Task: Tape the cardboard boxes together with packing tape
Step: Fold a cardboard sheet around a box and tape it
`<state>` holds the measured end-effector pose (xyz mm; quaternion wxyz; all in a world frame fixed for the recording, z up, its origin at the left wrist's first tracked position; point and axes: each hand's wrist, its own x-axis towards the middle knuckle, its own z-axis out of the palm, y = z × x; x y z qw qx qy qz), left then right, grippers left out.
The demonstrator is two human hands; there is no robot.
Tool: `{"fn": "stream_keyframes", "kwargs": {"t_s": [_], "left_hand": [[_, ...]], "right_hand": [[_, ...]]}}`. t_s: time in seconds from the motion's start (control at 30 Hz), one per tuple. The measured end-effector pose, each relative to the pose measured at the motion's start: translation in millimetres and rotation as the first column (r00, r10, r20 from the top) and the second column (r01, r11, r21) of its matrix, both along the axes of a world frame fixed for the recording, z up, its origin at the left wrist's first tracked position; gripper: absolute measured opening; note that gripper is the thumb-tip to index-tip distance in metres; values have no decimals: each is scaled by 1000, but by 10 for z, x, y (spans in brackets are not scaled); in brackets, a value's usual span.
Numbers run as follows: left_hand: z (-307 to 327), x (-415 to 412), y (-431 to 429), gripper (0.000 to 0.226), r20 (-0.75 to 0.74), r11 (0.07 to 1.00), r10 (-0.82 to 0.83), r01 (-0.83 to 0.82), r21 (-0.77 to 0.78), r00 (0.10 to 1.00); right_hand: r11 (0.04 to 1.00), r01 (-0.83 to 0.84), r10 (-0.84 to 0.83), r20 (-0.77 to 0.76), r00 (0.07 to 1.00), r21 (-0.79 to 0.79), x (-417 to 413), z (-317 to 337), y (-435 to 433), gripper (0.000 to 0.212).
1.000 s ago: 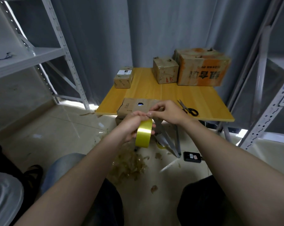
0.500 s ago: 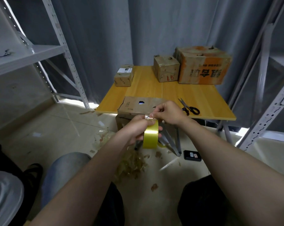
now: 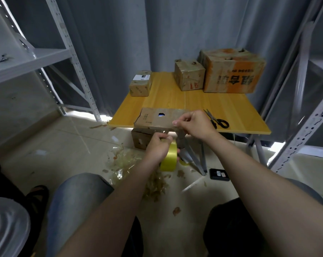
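My left hand (image 3: 157, 147) grips a yellow roll of packing tape (image 3: 169, 159) below the front edge of the wooden table (image 3: 194, 106). My right hand (image 3: 196, 124) pinches the clear tape end just above the roll, at the near edge of a flat cardboard box (image 3: 157, 120) with a hole in its top. A short strip of tape stretches between both hands. Three more cardboard boxes stand at the back of the table: a small one (image 3: 140, 85), a medium one (image 3: 190, 75) and a large orange-printed one (image 3: 233, 71).
Black scissors (image 3: 217, 121) lie on the table right of my right hand. Another box (image 3: 141, 140) sits on the floor under the table edge. Tape scraps (image 3: 138, 169) and a dark phone-like device (image 3: 219, 174) lie on the floor. Metal shelving stands on both sides.
My hands have drawn apart: the right hand rose with the tape end to the flat box's edge, while the left hand and roll dropped lower.
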<state>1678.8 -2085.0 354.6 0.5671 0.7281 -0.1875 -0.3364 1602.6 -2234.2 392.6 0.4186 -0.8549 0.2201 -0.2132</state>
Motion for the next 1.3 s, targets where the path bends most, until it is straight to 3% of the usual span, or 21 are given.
{"fn": "stream_keyframes", "kwargs": {"t_s": [0.07, 0.13, 0.27, 0.33, 0.5, 0.67, 0.83, 0.97, 1.3], "left_hand": [[-102, -49, 46, 20, 45, 999, -2, 4, -42, 999], [-135, -95, 77, 19, -9, 985, -86, 84, -152, 996], [-34, -61, 93, 37, -35, 945, -229, 214, -249, 973], [37, -49, 72, 45, -40, 952, -237, 223, -209, 971], [36, -17, 89, 35, -85, 974, -224, 227, 25, 971], [51, -6, 109, 34, -129, 977, -211, 207, -44, 969], [185, 3, 51, 36, -3, 985, -121, 120, 124, 993], [251, 40, 20, 32, -62, 987, -133, 138, 86, 989], [267, 200, -136, 35, -8, 982, -109, 109, 155, 994]], "right_hand": [[994, -21, 20, -12, 1000, -105, 16, 67, 44, 14], [989, -18, 16, -18, 1000, -145, 27, 124, 56, 16], [995, 78, -83, 64, 994, 70, 37, 229, -68, 20], [991, 86, -91, 47, 995, 107, 61, 319, -119, 22], [995, 92, -94, 73, 993, 39, 147, 539, -260, 18], [990, 141, -141, 15, 990, 11, 264, 552, -437, 16], [971, 230, -231, 13, 973, 59, 475, 543, -581, 20], [975, 223, -221, -61, 973, 18, 597, 466, -730, 19], [968, 252, -249, -148, 957, 1, 820, 253, -829, 21]]}}
